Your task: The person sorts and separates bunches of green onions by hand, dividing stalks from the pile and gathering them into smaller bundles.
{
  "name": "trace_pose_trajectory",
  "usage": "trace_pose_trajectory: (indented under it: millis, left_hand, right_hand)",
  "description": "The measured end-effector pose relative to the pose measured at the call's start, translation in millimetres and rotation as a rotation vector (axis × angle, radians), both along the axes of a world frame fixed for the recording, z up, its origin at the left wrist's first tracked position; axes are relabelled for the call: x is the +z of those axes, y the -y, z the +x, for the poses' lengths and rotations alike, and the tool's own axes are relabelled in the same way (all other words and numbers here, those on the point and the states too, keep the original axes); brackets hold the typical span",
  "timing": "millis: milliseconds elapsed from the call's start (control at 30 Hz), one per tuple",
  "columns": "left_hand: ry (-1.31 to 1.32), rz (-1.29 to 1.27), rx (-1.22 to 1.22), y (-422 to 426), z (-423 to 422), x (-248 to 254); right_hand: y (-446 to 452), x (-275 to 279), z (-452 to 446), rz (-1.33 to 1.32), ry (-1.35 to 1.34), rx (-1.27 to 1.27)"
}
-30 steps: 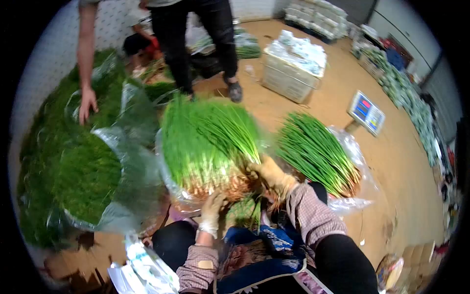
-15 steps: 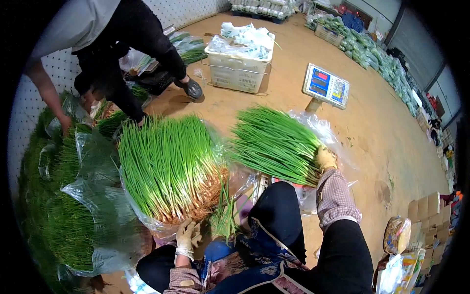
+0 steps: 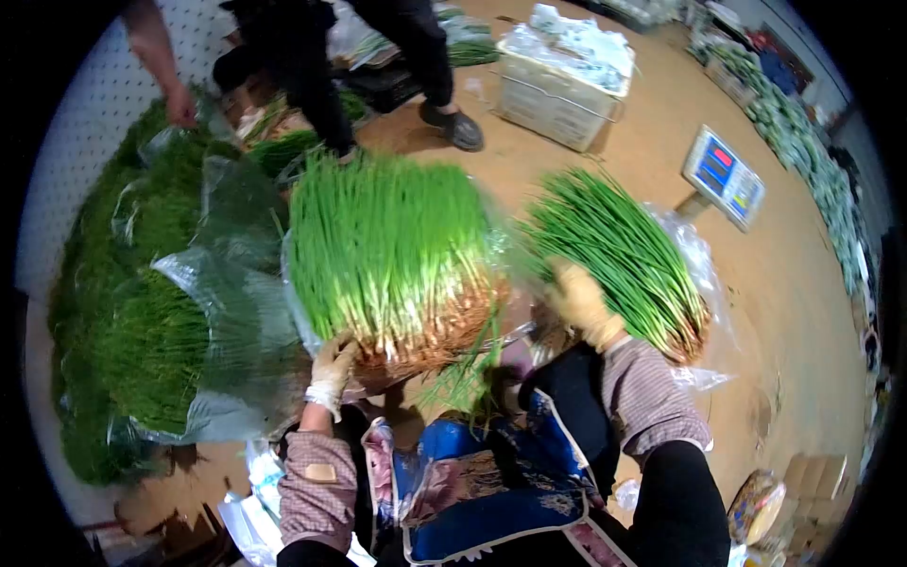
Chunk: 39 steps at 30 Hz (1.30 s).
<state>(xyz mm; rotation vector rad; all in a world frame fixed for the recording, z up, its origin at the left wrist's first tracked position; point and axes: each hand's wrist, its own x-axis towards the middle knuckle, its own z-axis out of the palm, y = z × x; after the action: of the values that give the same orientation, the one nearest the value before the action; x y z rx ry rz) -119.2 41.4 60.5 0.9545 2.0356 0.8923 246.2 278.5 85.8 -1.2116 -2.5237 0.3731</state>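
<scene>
Two piles of green onions lie in front of me on plastic sheets. The larger pile [image 3: 387,246] stands in the middle, its roots toward me. My left hand [image 3: 333,367], in a pale glove, touches the lower left root edge of that pile; its fingers are partly hidden. The smaller pile [image 3: 619,250] lies to the right, with roots at its lower right. My gloved right hand [image 3: 578,300] is at the near left edge of this smaller pile, fingers blurred and apart, nothing visible in them. Loose green stalks [image 3: 468,378] hang between my knees.
Bagged greens [image 3: 156,350] fill the left side. A co-worker's hand [image 3: 179,106] is above them, and the co-worker's legs [image 3: 416,47] stand beyond the middle pile. A white crate [image 3: 557,99] and a scale [image 3: 723,178] are farther back. Cardboard [image 3: 812,477] lies at right.
My right hand has left the root end of the smaller pile and moved left to its near side. My left hand stays by the larger pile's roots. The view has turned left.
</scene>
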Motion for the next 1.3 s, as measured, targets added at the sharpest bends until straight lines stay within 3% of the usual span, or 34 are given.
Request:
trace_pose_trajectory:
  millis: [33,100,133,167,233,267,300,500,533,600,667,733,767,800,900,967,1033,1100,1133,1167,1233,1300]
  left_hand:
    - [-0.015,-0.087,0.002,4,-8,-13]
    - [-0.337,-0.284,-0.147,0,0,-12]
    - [-0.312,-0.244,-0.229,-1,9,3]
    - [-0.395,-0.191,-0.300,3,8,-15]
    - [-0.221,-0.210,-0.456,-4,15,10]
    - [-0.278,-0.209,-0.480,-3,11,-2]
    - [-0.335,-0.210,-0.505,0,9,-17]
    - [-0.324,-0.176,-0.487,-13,13,18]
    - [-0.310,-0.136,-0.494,-14,14,25]
    - [-0.318,-0.098,-0.499,-14,13,16]
    - [-0.323,-0.065,-0.498,-11,11,5]
    - [-0.315,-0.130,-0.524,-12,10,11]
    - [-0.310,-0.134,-0.525,-13,9,13]
    - [-0.283,-0.174,-0.523,-12,10,14]
    - [-0.236,-0.307,-0.523,-11,10,17]
    - [-0.323,-0.107,-0.480,-6,10,-2]
    - [-0.323,-0.130,-0.475,-5,9,3]
    - [-0.292,-0.253,-0.483,-6,9,1]
    - [-0.312,-0.233,-0.475,-4,9,-3]
    - [-0.316,-0.227,-0.476,-4,9,-3]
    - [-0.301,-0.340,-0.536,-5,11,0]
    - [-0.337,-0.284,-0.529,0,15,-2]
  right_hand:
    - [16,-2,-33,-0.141,0.056,0.071]
    - [43,-15,-86,-0.305,0.072,0.242]
    - [50,-30,-109,-0.377,0.084,0.227]
    - [57,-41,-131,-0.446,0.094,0.211]
    - [72,-40,-171,-0.701,0.124,-0.039]
    - [76,-40,-185,-0.687,0.125,-0.064]
    - [80,-39,-192,-0.843,0.138,-0.147]
    - [104,-92,-240,-0.623,0.461,-0.171]
    - [111,-124,-244,-0.324,0.440,-0.359]
    - [103,-195,-275,0.257,0.543,-1.083]
    - [99,-208,-284,0.210,0.503,-1.146]
    - [90,-133,-255,-0.220,0.568,-0.630]
    - [86,-78,-242,-0.457,0.519,-0.398]
    - [85,-59,-234,-0.623,0.400,-0.373]
    - [73,-55,-218,-0.813,0.247,-0.297]
    - [64,-47,-205,-0.971,0.005,-0.351]
    - [52,-40,-180,-1.060,-0.253,-0.325]
    - [54,-4,-150,-1.470,-0.722,-0.279]
    - [69,28,-135,-1.379,-0.669,-0.310]
    - [81,33,-122,-1.460,-0.856,-0.211]
    - [90,2,-99,-1.489,-1.085,-0.174]
    - [107,-11,-83,-1.452,-1.314,-0.240]
